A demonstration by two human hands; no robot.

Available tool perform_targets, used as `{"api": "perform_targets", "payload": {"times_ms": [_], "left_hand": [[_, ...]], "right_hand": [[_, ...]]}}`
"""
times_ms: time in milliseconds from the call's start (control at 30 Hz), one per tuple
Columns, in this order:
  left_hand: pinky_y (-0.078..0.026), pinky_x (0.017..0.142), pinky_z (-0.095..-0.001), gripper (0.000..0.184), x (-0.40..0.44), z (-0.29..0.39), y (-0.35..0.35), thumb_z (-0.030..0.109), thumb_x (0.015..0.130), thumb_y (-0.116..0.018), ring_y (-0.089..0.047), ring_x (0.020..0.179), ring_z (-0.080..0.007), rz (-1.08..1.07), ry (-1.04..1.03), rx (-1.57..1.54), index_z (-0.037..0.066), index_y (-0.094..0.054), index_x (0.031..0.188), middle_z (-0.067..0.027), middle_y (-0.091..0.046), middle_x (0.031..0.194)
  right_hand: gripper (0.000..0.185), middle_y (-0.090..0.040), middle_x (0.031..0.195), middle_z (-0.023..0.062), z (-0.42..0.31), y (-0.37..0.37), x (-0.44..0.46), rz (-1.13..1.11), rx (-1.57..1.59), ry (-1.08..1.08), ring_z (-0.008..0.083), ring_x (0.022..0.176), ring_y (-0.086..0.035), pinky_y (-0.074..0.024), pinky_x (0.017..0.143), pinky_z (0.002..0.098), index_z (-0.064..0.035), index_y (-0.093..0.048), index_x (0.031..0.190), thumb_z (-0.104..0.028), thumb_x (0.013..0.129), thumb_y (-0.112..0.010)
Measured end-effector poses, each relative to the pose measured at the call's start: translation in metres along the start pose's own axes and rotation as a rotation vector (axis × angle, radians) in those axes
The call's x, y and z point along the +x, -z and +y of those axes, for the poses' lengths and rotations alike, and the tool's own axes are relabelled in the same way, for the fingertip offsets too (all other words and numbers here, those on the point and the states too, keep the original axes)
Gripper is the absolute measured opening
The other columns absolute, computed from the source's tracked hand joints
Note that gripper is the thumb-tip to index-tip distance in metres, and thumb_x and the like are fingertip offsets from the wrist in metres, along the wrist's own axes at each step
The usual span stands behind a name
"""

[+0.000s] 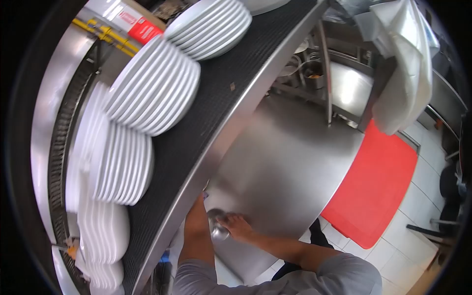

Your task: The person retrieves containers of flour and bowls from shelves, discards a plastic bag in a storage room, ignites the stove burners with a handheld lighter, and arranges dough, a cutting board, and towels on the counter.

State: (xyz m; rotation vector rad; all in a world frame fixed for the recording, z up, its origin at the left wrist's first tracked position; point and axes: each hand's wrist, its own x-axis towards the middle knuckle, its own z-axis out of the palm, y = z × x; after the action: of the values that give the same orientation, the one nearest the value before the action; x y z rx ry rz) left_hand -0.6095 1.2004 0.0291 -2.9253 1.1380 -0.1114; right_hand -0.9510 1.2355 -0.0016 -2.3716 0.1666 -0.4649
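Note:
A small round metal bowl (pixel 217 227) sits on the steel worktop (pixel 275 162), low in the view. My right hand (pixel 237 226) reaches in from the right, with its fingers at the bowl's rim and gripping it. Just beyond the bowl, my left hand (pixel 203 195) is at the shelf's front edge. That edge hides most of this hand, so its fingers and anything in them do not show. A small purplish patch appears beside it.
A shelf with a black ribbed mat (pixel 216 83) overhangs the left side, bearing several stacks of white plates (pixel 157 88). A red board (pixel 371 191) lies right of the worktop. Metal containers (pixel 312 71) stand at the back, and plastic bags (pixel 405 64) hang upper right.

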Motion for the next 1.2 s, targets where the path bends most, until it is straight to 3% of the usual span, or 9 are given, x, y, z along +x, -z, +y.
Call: {"api": "perform_targets", "payload": {"times_ms": [133, 267, 333, 500, 533, 667, 800, 900, 1200], "left_hand": [[-0.047, 0.099, -0.0461, 0.077, 0.005, 0.034, -0.007, 0.034, 0.087, -0.068, -0.056, 0.119, -0.0432, -0.224, 0.316, 0.007, 0.002, -0.034, 0.148, -0.0247, -0.058, 0.131], [-0.05, 0.092, -0.0437, 0.056, 0.012, -0.015, 0.016, 0.024, 0.091, -0.065, -0.06, 0.113, -0.0387, 0.112, 0.239, -0.47, -0.001, -0.047, 0.138, -0.0232, -0.06, 0.126], [-0.05, 0.093, -0.0424, 0.05, -0.043, 0.036, 0.089, 0.018, 0.091, -0.065, -0.061, 0.11, -0.0337, 0.223, 0.191, -0.895, 0.0, -0.05, 0.134, -0.0194, -0.061, 0.124], [-0.052, 0.087, -0.0334, 0.033, -0.238, 0.223, 0.194, 0.001, 0.088, -0.068, -0.063, 0.102, -0.0187, -0.441, -0.057, -1.314, 0.0, -0.063, 0.121, -0.0081, -0.067, 0.114], [-0.052, 0.081, -0.0301, 0.029, -0.272, 0.236, 0.159, 0.002, 0.085, -0.07, -0.064, 0.094, -0.0194, -0.27, -0.551, -1.084, 0.0, -0.068, 0.114, -0.0092, -0.067, 0.105], [-0.05, 0.083, -0.0345, 0.024, -0.399, 0.28, 0.144, 0.004, 0.082, -0.071, -0.062, 0.088, -0.0284, -0.492, -0.591, -1.029, -0.003, -0.068, 0.105, -0.0137, -0.061, 0.096], [-0.049, 0.084, -0.0315, 0.021, -0.448, 0.242, 0.117, 0.008, 0.088, -0.067, -0.063, 0.093, -0.0225, -0.063, -0.595, -1.192, -0.004, -0.063, 0.105, -0.0106, -0.062, 0.096], [-0.048, 0.085, -0.0312, 0.025, -0.457, 0.19, 0.139, 0.019, 0.099, -0.058, -0.059, 0.092, -0.0137, -0.108, -0.117, -1.319, -0.004, -0.061, 0.11, -0.011, -0.066, 0.098], [-0.047, 0.063, -0.0419, 0.03, -0.434, 0.239, 0.341, 0.028, 0.088, -0.073, -0.059, 0.07, -0.0403, 0.185, -0.719, -0.761, -0.001, -0.064, 0.085, -0.0186, -0.062, 0.077]], "right_hand": [[0.066, -0.038, 0.151, 0.02, 0.055, 0.044, -0.045, -0.075, 0.271, 0.116, 0.0374, 0.135, -0.043, -0.0356, 0.113, 0.048, -0.0165, -0.035, 0.151, -0.031, 0.093, -0.061], [0.054, -0.06, 0.129, 0.021, 0.078, 0.15, -0.032, -0.338, 0.638, -0.494, 0.0307, 0.114, -0.063, -0.0483, 0.1, 0.0397, -0.0113, -0.046, 0.144, -0.037, 0.097, -0.057], [0.057, -0.062, 0.127, 0.0168, 0.095, 0.149, -0.012, -0.015, 0.805, -0.531, 0.0269, 0.113, -0.062, -0.0492, 0.097, 0.0385, -0.0096, -0.049, 0.142, -0.043, 0.097, -0.06], [0.075, -0.059, 0.132, 0.0173, 0.078, 0.237, 0.008, 0.218, 1.953, -0.593, 0.0309, 0.12, -0.058, -0.0481, 0.101, 0.0428, -0.0096, -0.039, 0.147, -0.064, 0.096, -0.047], [0.077, -0.059, 0.131, 0.0177, 0.074, 0.247, -0.005, 0.183, 2.166, -0.488, 0.0308, 0.117, -0.06, -0.0512, 0.098, 0.0429, -0.0109, -0.039, 0.147, -0.067, 0.095, -0.045], [0.056, -0.062, 0.123, 0.0173, 0.098, 0.234, -0.091, 0.014, 1.885, -0.631, 0.0289, 0.105, -0.066, -0.0603, 0.081, 0.0396, -0.0123, -0.045, 0.137, -0.055, 0.1, -0.045], [0.044, -0.066, 0.107, 0.0131, 0.118, 0.217, -0.204, 0.231, 1.733, -0.836, 0.0236, 0.09, -0.067, -0.0588, 0.075, 0.0342, -0.008, -0.05, 0.129, -0.044, 0.103, -0.047], [0.038, -0.067, 0.094, 0.009, 0.097, 0.229, -0.255, 0.523, 1.255, -1.147, 0.0199, 0.081, -0.066, -0.056, 0.073, 0.0293, -0.0029, -0.057, 0.12, -0.036, 0.104, -0.048], [0.049, -0.062, 0.121, 0.0081, -0.131, 0.269, -0.229, 0.382, 0.609, 0.036, 0.018, 0.101, -0.06, -0.0497, 0.09, 0.0315, -0.012, -0.056, 0.135, -0.022, 0.09, -0.072]]}}
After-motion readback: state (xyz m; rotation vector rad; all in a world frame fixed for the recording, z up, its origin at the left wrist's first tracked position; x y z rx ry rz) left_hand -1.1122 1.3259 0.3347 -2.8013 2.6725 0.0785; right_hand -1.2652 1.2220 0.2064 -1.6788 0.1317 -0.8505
